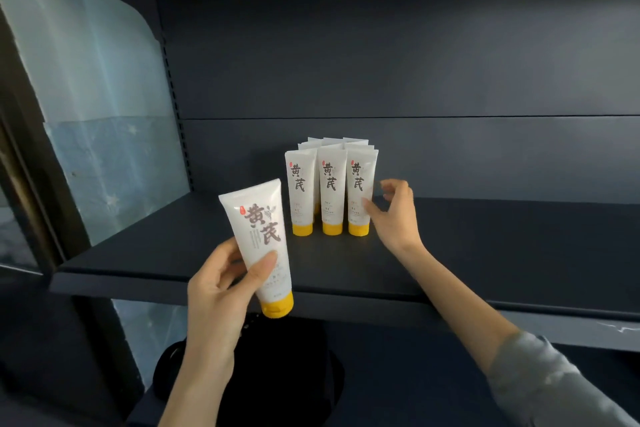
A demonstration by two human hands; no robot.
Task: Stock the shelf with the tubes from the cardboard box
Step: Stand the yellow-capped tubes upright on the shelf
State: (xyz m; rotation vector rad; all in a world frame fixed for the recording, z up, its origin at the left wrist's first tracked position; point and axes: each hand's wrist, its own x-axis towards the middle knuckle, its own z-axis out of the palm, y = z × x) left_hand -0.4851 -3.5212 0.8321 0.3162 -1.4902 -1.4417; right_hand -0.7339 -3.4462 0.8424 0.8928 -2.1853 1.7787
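— Start close in: what was the left hand (221, 291) up to?
— It gripped a white tube (258, 239) low on the body, thumb laid across the printed front, fingers curled round behind. The tube leaned, with its flat crimped end up and to the left of the grip. Its yellow cap (277, 305) sat just under the thumb, in front of the lip of the shelf (485, 246).
— And beneath that grip?
— A dark round shape (294, 374), too dim for me to name.
— On to the right hand (394, 215), then!
— It was stretched out from a grey sleeve (554, 381), beyond the left hand's grip and to its right, over the dark shelf. The thumb tip lay on the right edge of the end tube (360, 191), and the other fingers were loosely curled just beside it. Pinching, or only touching? I could not tell from where I stood.
— What stood left of that thumb?
— A front row of three, upright on their caps and packed side by side: the end tube, the middle one (330, 191) and the left one (298, 191). Behind them, farther from the fingers, the crimped tops of more tubes (332, 141) peeked over.
— And past all that?
— The dark back panel (381, 62), and away to the left hand's side a pale, cloudy side pane (86, 97).
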